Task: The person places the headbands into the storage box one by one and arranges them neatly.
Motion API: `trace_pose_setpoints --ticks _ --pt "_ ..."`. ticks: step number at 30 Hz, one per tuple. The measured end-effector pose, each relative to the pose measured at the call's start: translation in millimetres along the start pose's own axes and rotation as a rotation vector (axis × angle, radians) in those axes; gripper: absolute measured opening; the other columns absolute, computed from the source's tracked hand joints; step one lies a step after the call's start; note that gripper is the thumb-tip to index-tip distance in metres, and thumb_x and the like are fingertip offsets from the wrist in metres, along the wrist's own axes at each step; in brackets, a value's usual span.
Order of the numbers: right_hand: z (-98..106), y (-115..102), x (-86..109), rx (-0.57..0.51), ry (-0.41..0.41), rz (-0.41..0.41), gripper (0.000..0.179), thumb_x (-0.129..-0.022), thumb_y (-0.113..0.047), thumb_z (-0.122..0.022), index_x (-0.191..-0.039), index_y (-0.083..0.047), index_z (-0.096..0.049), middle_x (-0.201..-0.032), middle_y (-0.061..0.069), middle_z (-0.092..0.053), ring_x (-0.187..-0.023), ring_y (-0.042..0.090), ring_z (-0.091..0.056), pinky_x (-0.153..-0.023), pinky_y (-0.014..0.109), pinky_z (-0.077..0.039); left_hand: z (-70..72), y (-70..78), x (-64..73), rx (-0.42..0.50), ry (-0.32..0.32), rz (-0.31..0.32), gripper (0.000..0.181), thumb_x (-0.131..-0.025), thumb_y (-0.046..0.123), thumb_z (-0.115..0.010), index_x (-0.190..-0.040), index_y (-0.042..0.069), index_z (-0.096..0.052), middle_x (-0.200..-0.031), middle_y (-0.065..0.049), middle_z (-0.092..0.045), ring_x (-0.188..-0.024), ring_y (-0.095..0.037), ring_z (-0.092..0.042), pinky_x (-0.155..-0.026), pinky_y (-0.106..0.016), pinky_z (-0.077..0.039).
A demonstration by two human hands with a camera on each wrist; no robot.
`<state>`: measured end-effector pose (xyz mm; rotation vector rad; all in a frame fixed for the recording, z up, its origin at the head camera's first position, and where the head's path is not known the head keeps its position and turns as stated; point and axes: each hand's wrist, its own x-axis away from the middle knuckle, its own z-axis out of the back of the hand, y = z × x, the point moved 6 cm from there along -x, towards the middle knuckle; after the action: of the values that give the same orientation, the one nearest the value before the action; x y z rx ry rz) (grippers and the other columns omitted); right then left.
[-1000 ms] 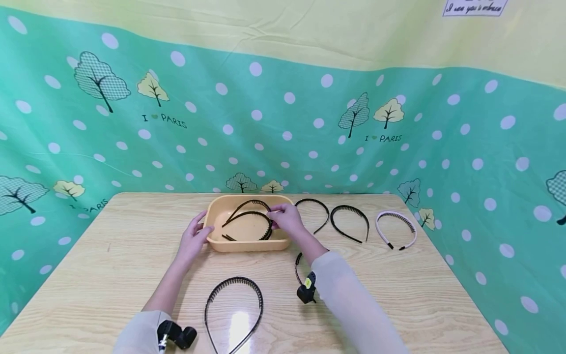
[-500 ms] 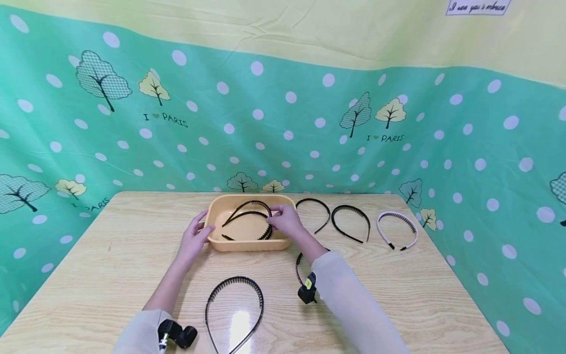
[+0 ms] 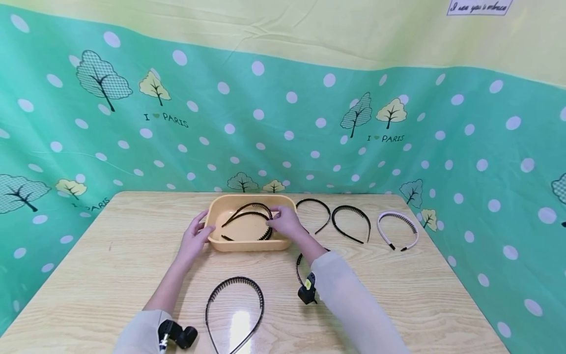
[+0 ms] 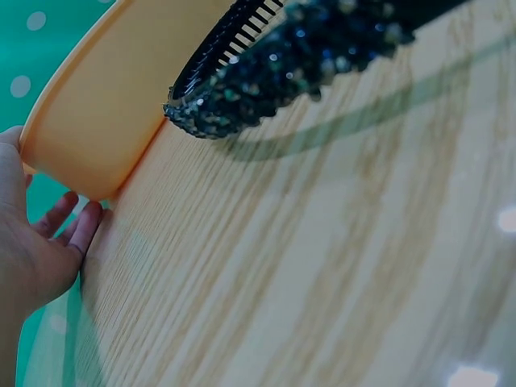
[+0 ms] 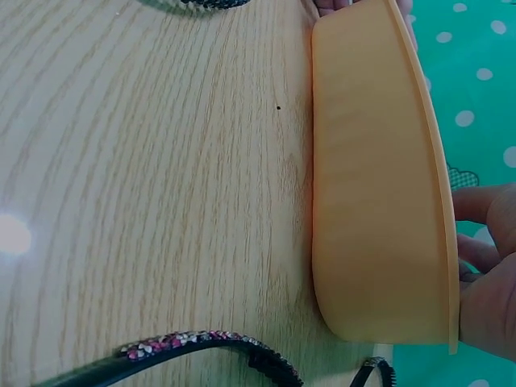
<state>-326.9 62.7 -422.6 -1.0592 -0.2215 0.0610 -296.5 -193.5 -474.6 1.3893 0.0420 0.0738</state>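
Note:
A yellow-orange plastic basin point(image 3: 247, 246) stands at the back of the table. My left hand point(image 3: 193, 237) grips its left end, thumb over the rim and fingers outside. My right hand point(image 3: 285, 222) reaches over the right end and pinches a black toothed headband point(image 3: 253, 204) inside. Another dark headband curve point(image 3: 249, 213) overlaps it there; which strand belongs to which is hard to tell. In the right wrist view, the basin's wall point(image 5: 379, 185) hides what the right fingers point(image 5: 476, 201) hold. In the left wrist view, the left hand point(image 4: 40, 250) holds the basin's end.
Right of the basin lie a thin black headband point(image 3: 327, 211), a second black one point(image 3: 368, 223) and a white one point(image 3: 415, 231). A glittery dark headband point(image 3: 262, 295) lies in front; another point(image 3: 298, 268) is partly under the right forearm. A polka-dot curtain point(image 3: 283, 123) hangs behind.
The upper headband curve in the basin has sunk slightly. Both hands keep nearly the same places, and the basin has not moved.

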Motion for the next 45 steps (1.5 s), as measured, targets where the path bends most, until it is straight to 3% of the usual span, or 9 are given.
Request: trace_pose_setpoints --ticks 12,24,31,45 --pt "-3.2 1.0 0.6 0.048 -0.028 -0.010 0.050 -0.085 -0.008 -0.065 -0.132 -0.003 -0.049 -0.072 0.003 -0.056 -0.084 0.038 -0.064 -0.049 0.020 -0.042 0.3 -0.2 0.8 -0.001 -0.002 -0.006 0.058 -0.095 0.019 -0.051 -0.148 0.020 -0.028 -0.131 -0.026 -0.047 -0.106 -0.027 -0.055 -0.073 -0.016 -0.052" --pt "-4.9 0.1 0.5 0.118 -0.022 0.010 0.047 -0.085 -0.009 -0.066 -0.128 0.000 -0.052 -0.075 0.004 -0.058 -0.077 0.033 -0.063 -0.049 0.020 -0.041 0.2 0.7 1.5 0.001 -0.007 -0.003 0.058 -0.095 0.020 -0.051 -0.148 0.022 -0.027 -0.132 -0.024 -0.046 -0.106 -0.025 -0.055 -0.072 -0.016 -0.052" --pt "-5.4 -0.2 0.2 0.148 -0.021 0.023 0.039 -0.085 -0.010 -0.066 -0.122 0.001 -0.056 -0.075 0.003 -0.055 -0.057 0.011 -0.050 -0.048 0.019 -0.039 0.1 0.1 0.7 0.013 -0.009 0.005 0.059 -0.095 0.019 -0.051 -0.149 0.022 -0.026 -0.133 -0.025 -0.045 -0.112 -0.034 -0.052 -0.073 -0.016 -0.052" --pt "-6.4 -0.8 1.1 0.115 -0.034 0.046 0.035 -0.086 -0.014 -0.066 -0.119 -0.003 -0.060 -0.081 0.003 -0.052 -0.057 0.010 -0.046 -0.047 0.021 -0.039 -0.1 0.5 0.4 -0.016 0.002 -0.007 0.059 -0.095 0.018 -0.051 -0.148 0.020 -0.027 -0.128 -0.025 -0.048 -0.100 -0.020 -0.057 -0.073 -0.016 -0.053"
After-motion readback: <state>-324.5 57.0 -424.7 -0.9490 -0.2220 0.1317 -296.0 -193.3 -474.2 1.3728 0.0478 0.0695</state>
